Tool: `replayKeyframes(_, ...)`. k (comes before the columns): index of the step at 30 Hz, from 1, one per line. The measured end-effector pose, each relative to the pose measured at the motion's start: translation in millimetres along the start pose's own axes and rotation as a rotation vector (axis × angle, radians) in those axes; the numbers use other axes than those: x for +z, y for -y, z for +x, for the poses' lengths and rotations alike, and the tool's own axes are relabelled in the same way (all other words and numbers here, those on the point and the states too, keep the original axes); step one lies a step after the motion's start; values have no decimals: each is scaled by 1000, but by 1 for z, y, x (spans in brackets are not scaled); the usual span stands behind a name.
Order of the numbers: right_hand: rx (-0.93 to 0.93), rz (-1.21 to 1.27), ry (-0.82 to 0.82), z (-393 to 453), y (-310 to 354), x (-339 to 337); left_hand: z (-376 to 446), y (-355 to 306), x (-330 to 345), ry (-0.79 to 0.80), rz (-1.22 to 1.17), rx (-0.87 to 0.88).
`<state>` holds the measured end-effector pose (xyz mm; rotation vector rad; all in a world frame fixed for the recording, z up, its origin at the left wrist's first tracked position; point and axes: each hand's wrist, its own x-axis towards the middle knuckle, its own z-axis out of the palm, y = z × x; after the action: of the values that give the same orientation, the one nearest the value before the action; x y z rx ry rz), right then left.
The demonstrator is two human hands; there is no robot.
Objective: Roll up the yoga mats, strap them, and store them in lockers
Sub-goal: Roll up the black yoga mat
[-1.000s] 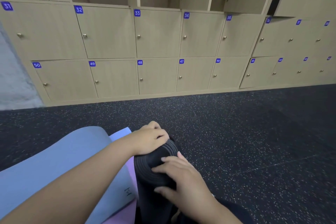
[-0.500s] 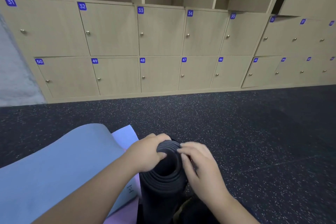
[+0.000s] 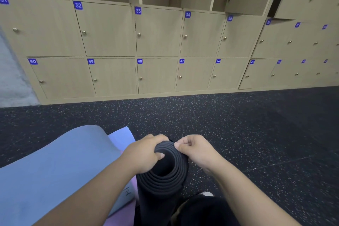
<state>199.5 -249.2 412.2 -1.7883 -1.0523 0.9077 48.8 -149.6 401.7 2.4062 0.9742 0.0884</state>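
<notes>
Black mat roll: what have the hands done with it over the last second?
The black mat roll was tipped up so its open spiral end now faces the camera. The left hand shifted from lying over the top to gripping the rim, thumb inside. The right hand lifted off the roll's side and now pinches the far rim. The blue mat, purple mat and lockers stayed put.

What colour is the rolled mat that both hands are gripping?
Black; the rolled mat shows its coiled end clearly in the head view, the only view here.

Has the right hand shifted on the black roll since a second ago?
Yes. The right hand moved from the black mat roll's near face up to its far rim, toward the lockers.
</notes>
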Motion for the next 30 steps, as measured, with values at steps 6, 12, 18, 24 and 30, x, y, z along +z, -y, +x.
replayKeyframes(6,-2,-44,-5,3,5,-1,-1,2,-2,19,-6,1)
replayKeyframes(12,-191,-636,-243,9,0,-4,-4,0,-2,13,26,-1)
replayKeyframes(18,-12,-622,-187,11,-33,-13,-10,2,0,2,-22,-5)
replayKeyframes(24,21,-440,-122,-21,-52,5,-3,0,4,-60,-23,-50)
replayKeyframes(30,-272,-347,-325,-58,-68,13,7,-1,4,-94,-10,-89)
